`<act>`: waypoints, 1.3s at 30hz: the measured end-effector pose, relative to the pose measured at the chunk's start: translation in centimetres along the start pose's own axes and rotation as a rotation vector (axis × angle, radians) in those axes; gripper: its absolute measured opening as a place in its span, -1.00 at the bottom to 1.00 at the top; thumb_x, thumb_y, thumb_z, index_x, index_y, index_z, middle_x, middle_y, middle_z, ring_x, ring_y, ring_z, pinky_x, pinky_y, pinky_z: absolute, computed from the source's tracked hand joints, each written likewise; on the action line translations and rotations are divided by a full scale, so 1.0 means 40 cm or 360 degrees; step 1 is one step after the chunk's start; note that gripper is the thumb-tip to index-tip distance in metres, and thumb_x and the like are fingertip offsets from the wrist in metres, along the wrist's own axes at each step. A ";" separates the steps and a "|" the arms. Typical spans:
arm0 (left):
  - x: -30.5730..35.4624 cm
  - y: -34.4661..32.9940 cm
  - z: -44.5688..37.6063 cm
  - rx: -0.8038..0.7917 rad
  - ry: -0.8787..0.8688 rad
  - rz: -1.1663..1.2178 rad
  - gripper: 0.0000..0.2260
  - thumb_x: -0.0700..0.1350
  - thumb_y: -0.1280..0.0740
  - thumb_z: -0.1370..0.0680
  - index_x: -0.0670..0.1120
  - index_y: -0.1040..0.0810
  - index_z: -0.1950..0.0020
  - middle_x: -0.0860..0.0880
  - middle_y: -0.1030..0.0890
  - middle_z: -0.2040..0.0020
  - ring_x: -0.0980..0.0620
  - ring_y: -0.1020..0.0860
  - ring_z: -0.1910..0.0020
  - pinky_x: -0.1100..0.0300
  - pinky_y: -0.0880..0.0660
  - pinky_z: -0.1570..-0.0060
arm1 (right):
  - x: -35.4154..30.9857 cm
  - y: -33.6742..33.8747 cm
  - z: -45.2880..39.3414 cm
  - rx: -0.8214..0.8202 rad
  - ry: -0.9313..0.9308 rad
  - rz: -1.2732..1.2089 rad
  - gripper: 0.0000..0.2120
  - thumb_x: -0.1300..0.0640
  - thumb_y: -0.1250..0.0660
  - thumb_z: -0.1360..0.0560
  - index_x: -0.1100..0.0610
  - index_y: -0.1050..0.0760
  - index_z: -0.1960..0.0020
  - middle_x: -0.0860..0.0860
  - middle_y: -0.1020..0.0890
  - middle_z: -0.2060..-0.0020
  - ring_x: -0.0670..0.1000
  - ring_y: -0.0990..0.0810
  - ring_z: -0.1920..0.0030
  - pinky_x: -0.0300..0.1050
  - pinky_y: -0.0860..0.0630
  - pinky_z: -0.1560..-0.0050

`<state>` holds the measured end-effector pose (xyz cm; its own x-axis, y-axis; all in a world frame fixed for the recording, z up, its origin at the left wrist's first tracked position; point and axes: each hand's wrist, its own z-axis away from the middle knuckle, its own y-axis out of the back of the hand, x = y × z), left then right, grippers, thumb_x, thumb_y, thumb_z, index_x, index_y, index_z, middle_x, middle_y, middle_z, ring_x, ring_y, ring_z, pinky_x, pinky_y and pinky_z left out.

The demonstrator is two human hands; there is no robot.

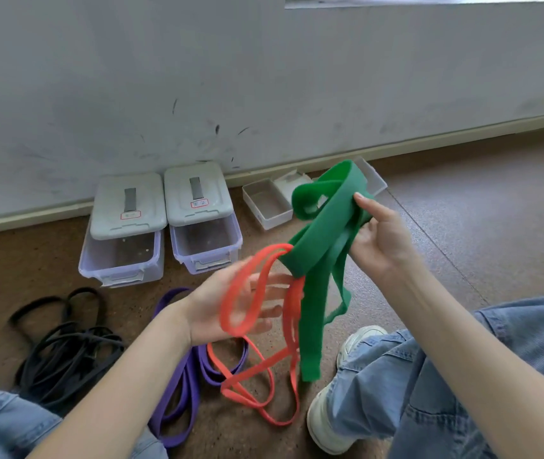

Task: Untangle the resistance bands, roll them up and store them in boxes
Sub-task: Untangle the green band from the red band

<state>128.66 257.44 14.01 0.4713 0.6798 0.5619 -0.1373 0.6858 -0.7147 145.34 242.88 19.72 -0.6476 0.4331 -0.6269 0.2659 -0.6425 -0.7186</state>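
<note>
My right hand (380, 236) grips a wide green band (327, 223), folded into loops that hang down to about knee height. A thin orange band (250, 293) is threaded through the green one and trails onto the floor. My left hand (231, 303) is palm up with fingers spread inside an orange loop, blurred. On the floor lie a purple band (184, 389) under my left arm and a pile of black bands (65, 352) at the left.
Two clear boxes with grey lids ajar (128, 207) (197, 193) stand against the wall. A small open box (265, 203) and another (371, 177) behind the green band sit to their right. My knees in jeans and a white shoe (330, 409) frame the floor.
</note>
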 end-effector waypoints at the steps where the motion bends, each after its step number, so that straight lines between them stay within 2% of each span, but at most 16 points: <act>1: -0.004 0.005 0.003 0.0022 0.0009 -0.0008 -0.59 0.04 -0.32 -0.47 -0.15 -0.55 -0.24 -0.08 -0.63 -0.06 -0.02 -0.57 0.06 0.15 -0.55 0.11 | 0.000 0.002 -0.002 0.0044 0.0008 -0.0020 -0.85 0.27 -0.18 -0.55 0.26 -0.48 -0.07 0.15 -0.61 0.09 0.10 -0.60 0.07 -0.01 -0.58 -0.02; 3: -0.008 0.018 0.004 0.0150 -0.0037 -0.0137 -0.61 -0.17 -0.37 -0.43 -0.18 -0.53 -0.26 -0.08 -0.63 0.03 0.03 -0.60 0.14 0.17 -0.58 0.09 | 0.004 0.006 -0.008 0.0122 0.0002 -0.0053 -0.85 0.28 -0.19 -0.56 0.27 -0.49 -0.07 0.15 -0.61 0.08 0.10 -0.60 0.06 0.00 -0.54 -0.05; 5: -0.007 0.024 0.001 0.0298 -0.0111 -0.0436 -0.69 -0.23 -0.35 -0.42 -0.12 -0.63 -0.15 -0.04 -0.65 0.10 0.08 -0.58 0.19 0.20 -0.55 0.06 | 0.008 0.015 -0.016 0.0217 -0.0015 -0.0056 -0.82 0.28 -0.20 -0.55 0.26 -0.46 -0.14 0.16 -0.61 0.03 0.11 -0.59 0.03 0.00 -0.52 -0.08; 9: 0.011 -0.002 -0.003 0.0588 -0.0241 -0.0809 -0.77 -0.16 -0.26 -0.52 -0.05 -0.70 0.20 0.06 -0.53 0.33 0.12 -0.42 0.29 0.20 -0.37 0.09 | 0.014 0.034 -0.023 0.0430 -0.0214 0.0102 -0.89 0.28 -0.22 -0.55 0.26 -0.46 -0.05 0.18 -0.59 0.05 0.13 -0.59 0.07 0.00 -0.52 0.09; 12: 0.023 -0.039 -0.009 0.0814 -0.0470 -0.1031 -0.74 0.09 -0.33 -0.43 -0.03 -0.62 0.38 -0.02 -0.45 0.32 0.07 -0.38 0.25 0.18 -0.28 0.13 | 0.034 0.039 -0.022 0.0551 -0.0388 0.0164 -0.92 0.28 -0.23 -0.54 0.30 -0.46 0.02 0.20 -0.60 0.00 0.17 -0.58 -0.08 0.02 -0.50 0.10; 15: 0.056 -0.081 0.009 0.0374 -0.0580 -0.1144 -0.85 0.03 -0.43 -0.43 -0.01 -0.58 0.27 0.05 -0.50 0.32 0.15 -0.44 0.32 0.27 -0.41 0.23 | 0.045 0.039 -0.027 0.0624 -0.0419 0.0177 -0.93 0.31 -0.22 -0.54 0.32 -0.45 0.03 0.24 -0.55 -0.18 0.18 -0.53 -0.21 0.03 -0.48 -0.08; 17: 0.084 -0.106 0.038 0.0030 -0.0512 -0.1128 -0.90 -0.10 -0.40 -0.47 -0.02 -0.55 0.25 0.10 -0.53 0.34 0.19 -0.50 0.37 0.31 -0.49 0.33 | 0.045 0.042 -0.033 0.0643 -0.0403 0.0165 -0.93 0.32 -0.22 -0.54 0.32 -0.44 0.02 0.25 -0.53 -0.19 0.19 -0.52 -0.23 0.03 -0.47 -0.08; 21: 0.092 -0.123 0.064 -0.0186 -0.0347 -0.1290 -0.92 -0.12 -0.37 -0.41 -0.01 -0.53 0.29 0.12 -0.56 0.38 0.23 -0.50 0.42 0.45 -0.40 0.39 | 0.038 0.053 -0.044 0.0634 -0.0247 0.0159 -0.84 0.33 -0.22 -0.54 0.28 -0.42 -0.12 0.23 -0.52 -0.21 0.18 -0.52 -0.22 0.04 -0.46 -0.03; 24: 0.081 -0.092 0.055 -0.0041 -0.0029 -0.1591 -0.87 -0.12 -0.35 -0.42 0.01 -0.49 0.33 0.13 -0.53 0.39 0.18 -0.44 0.40 0.42 -0.37 0.38 | 0.035 0.060 -0.044 0.0622 -0.0095 0.0111 -0.84 0.34 -0.23 -0.53 0.24 -0.45 -0.10 0.23 -0.53 -0.22 0.14 -0.55 -0.09 0.03 -0.49 -0.10; 27: 0.063 -0.016 0.050 0.0234 0.0563 -0.2138 -0.85 -0.12 -0.31 -0.43 0.02 -0.46 0.35 0.08 -0.52 0.37 0.06 -0.40 0.36 0.32 -0.34 0.41 | 0.024 0.055 -0.047 0.0572 0.0056 0.0035 -0.93 0.32 -0.24 -0.53 0.22 -0.48 0.01 0.21 -0.56 -0.18 0.12 -0.57 -0.05 0.02 -0.48 -0.19; 29: 0.039 0.033 0.044 0.0422 0.0888 -0.2499 -0.89 -0.06 -0.33 -0.40 0.02 -0.48 0.33 0.04 -0.50 0.36 0.03 -0.40 0.35 0.26 -0.33 0.40 | 0.009 0.045 -0.045 0.0537 0.0147 -0.0005 -0.94 0.30 -0.25 -0.54 0.22 -0.46 0.01 0.21 -0.56 -0.12 0.11 -0.57 0.01 0.04 -0.51 -0.15; 32: 0.009 0.054 0.025 0.0689 0.0719 -0.2629 -0.90 0.02 -0.37 -0.43 0.03 -0.61 0.13 0.09 -0.59 0.22 0.07 -0.50 0.22 0.28 -0.39 0.24 | 0.014 0.031 -0.032 0.0468 0.0118 -0.0038 -0.91 0.30 -0.24 -0.54 0.23 -0.45 -0.04 0.19 -0.57 0.00 0.12 -0.56 0.01 0.06 -0.51 -0.11; 34: 0.001 0.053 -0.002 0.0824 0.0402 -0.2764 -0.67 0.08 -0.39 -0.45 0.01 -0.54 -0.17 0.06 -0.55 -0.05 0.08 -0.51 -0.01 0.29 -0.39 0.01 | 0.036 0.016 -0.015 0.0377 0.0003 -0.0029 -0.93 0.28 -0.23 -0.55 0.24 -0.46 -0.02 0.18 -0.58 0.06 0.13 -0.56 0.01 0.05 -0.52 -0.07; 36: -0.011 0.036 -0.035 0.1006 0.0066 -0.2277 -0.62 0.08 -0.35 -0.49 -0.07 -0.49 -0.24 -0.04 -0.55 -0.10 0.00 -0.54 -0.07 0.15 -0.47 -0.11 | 0.046 -0.002 0.000 0.0238 -0.0062 -0.0039 -0.91 0.25 -0.21 -0.56 0.24 -0.48 0.03 0.17 -0.60 0.12 0.12 -0.58 0.06 0.02 -0.54 0.03; 38: -0.025 0.009 -0.059 0.1035 0.0171 -0.1165 -0.55 0.16 -0.15 -0.59 -0.21 -0.48 -0.18 -0.20 -0.64 0.02 -0.12 -0.63 0.08 -0.02 -0.57 0.01 | 0.035 -0.021 0.012 0.0063 -0.0091 -0.0079 -0.87 0.22 -0.20 -0.56 0.25 -0.51 0.03 0.16 -0.62 0.16 0.11 -0.62 0.12 0.01 -0.58 0.06; 39: -0.038 0.001 -0.065 0.0901 0.0307 -0.0697 -0.44 0.23 -0.03 -0.60 -0.25 -0.44 -0.20 -0.28 -0.65 0.03 -0.18 -0.65 0.08 -0.06 -0.58 0.05 | 0.027 -0.030 0.017 -0.0029 -0.0117 -0.0111 -0.83 0.21 -0.21 -0.56 0.27 -0.53 0.03 0.16 -0.64 0.18 0.11 -0.64 0.16 0.00 -0.61 0.10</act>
<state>130.21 255.74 12.06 0.7235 0.2913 0.6259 -0.3053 0.9482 -0.0884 143.83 243.68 20.12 -0.7154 0.4283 -0.5521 0.2311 -0.6006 -0.7654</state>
